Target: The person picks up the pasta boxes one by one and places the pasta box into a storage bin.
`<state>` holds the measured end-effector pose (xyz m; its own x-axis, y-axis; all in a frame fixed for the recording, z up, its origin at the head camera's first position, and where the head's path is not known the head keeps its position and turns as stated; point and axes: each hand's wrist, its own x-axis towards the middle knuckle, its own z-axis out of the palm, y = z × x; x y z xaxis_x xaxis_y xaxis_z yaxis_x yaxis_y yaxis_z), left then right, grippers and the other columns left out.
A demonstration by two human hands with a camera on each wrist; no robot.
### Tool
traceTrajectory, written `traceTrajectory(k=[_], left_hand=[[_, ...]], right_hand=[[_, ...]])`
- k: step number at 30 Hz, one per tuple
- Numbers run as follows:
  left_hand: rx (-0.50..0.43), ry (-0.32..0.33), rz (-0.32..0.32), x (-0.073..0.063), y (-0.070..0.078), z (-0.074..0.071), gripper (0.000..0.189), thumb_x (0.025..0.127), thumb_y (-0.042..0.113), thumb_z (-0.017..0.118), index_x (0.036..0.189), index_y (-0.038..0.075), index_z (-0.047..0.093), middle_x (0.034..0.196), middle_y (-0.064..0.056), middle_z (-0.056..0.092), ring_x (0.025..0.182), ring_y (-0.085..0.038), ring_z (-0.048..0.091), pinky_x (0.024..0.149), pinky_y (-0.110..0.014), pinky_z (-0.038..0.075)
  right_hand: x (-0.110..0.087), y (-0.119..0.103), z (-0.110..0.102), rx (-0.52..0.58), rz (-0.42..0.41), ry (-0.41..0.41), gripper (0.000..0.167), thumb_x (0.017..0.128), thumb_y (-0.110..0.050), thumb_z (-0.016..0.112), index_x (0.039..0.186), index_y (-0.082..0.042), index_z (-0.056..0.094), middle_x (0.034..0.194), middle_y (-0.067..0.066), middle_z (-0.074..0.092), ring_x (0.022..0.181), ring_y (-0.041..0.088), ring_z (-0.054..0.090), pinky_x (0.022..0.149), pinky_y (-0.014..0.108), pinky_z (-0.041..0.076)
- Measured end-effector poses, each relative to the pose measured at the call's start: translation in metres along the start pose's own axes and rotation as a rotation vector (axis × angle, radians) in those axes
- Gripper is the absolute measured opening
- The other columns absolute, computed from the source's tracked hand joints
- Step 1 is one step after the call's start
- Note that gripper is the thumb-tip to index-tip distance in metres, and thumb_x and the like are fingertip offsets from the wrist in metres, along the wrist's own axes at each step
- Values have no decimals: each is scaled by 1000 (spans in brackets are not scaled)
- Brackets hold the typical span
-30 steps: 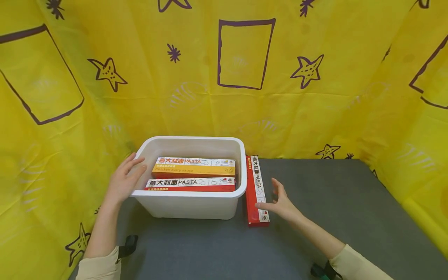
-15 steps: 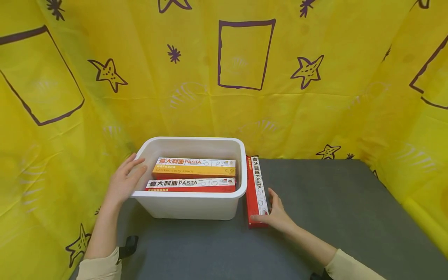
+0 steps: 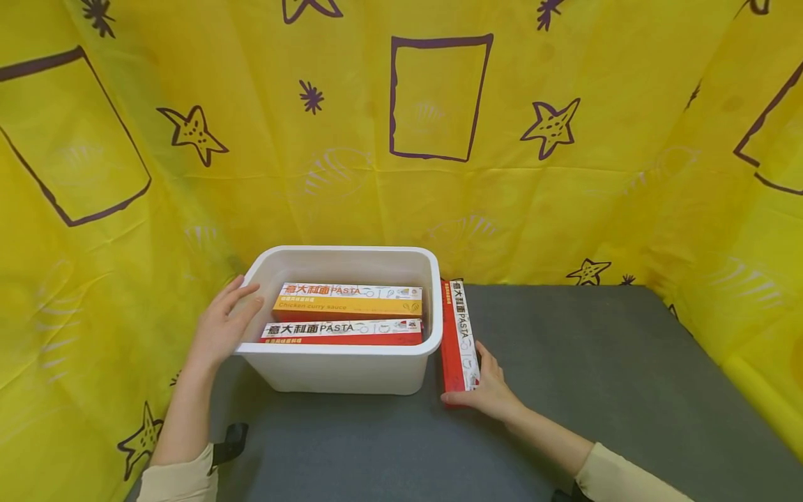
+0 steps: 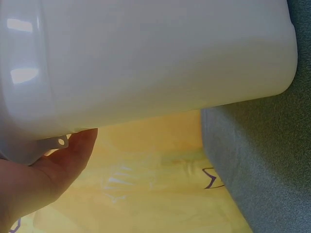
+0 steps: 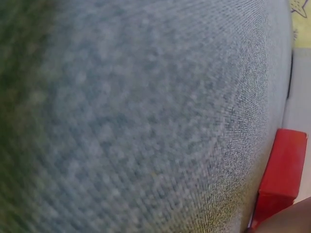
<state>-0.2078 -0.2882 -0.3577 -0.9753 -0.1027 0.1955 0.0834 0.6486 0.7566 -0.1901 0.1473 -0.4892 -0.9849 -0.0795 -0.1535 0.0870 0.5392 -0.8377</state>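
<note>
A white plastic bin (image 3: 339, 369) stands on the grey table, holding a yellow-fronted pasta box (image 3: 348, 305) behind a red-fronted one (image 3: 341, 335). My left hand (image 3: 222, 324) holds the bin's left rim; in the left wrist view, part of that hand (image 4: 63, 167) lies against the outer wall under the lip. Right of the bin, another red and white pasta box (image 3: 458, 335) lies lengthwise away from me. My right hand (image 3: 489, 394) grips its near end, thumb across the front and fingers along the right side. The box's red end (image 5: 284, 165) shows at the right wrist view's edge.
A yellow cloth (image 3: 351, 195) with purple stars and frames hangs behind the table and on both sides. The grey tabletop (image 3: 583, 348) stretches to the right of the loose box and in front of the bin.
My right hand has moved left and nearer to me, from beside the loose pasta box onto its near end, and now grips it. The left hand and the bin stay put.
</note>
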Motion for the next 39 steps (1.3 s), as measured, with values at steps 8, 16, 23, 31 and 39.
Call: traceTrajectory(k=[8, 16, 23, 31, 39], left_hand=[[-3, 3, 9, 0, -1, 0, 59, 100, 40, 49, 142, -2, 47, 159, -17, 22, 143, -47, 15, 104, -74, 16], [1, -3, 2, 0, 0, 1, 58, 101, 39, 49, 142, -1, 46, 159, -17, 22, 143, -48, 16, 103, -74, 16], [0, -1, -11, 1, 1, 0, 59, 100, 40, 49, 142, -1, 47, 159, -16, 22, 143, -47, 16, 104, -73, 16], [0, 1, -12, 1, -1, 1, 60, 100, 43, 48, 143, 0, 46, 159, -15, 22, 143, -47, 16, 103, -74, 17], [1, 3, -17, 0, -2, 0, 60, 100, 43, 48, 143, 1, 46, 160, -14, 22, 143, -47, 16, 103, -75, 17]], right_hand=[[2, 2, 2, -11, -31, -1, 118, 60, -41, 89, 150, -9, 20, 140, 14, 36, 128, 32, 31, 94, 51, 45], [3, 3, 6, -36, -78, 10, 124, 59, -39, 90, 150, -3, 15, 142, 19, 33, 131, 38, 26, 99, 58, 37], [2, 2, 7, -41, -90, 12, 126, 57, -37, 90, 150, 0, 13, 143, 21, 32, 131, 40, 24, 101, 60, 34], [3, 4, 6, 4, -104, 32, 118, 60, -34, 91, 149, -5, 20, 138, 15, 41, 127, 35, 34, 93, 53, 44], [-1, 0, -3, 151, -69, 29, 112, 67, -26, 87, 152, -6, 16, 142, 16, 39, 124, 30, 39, 91, 44, 50]])
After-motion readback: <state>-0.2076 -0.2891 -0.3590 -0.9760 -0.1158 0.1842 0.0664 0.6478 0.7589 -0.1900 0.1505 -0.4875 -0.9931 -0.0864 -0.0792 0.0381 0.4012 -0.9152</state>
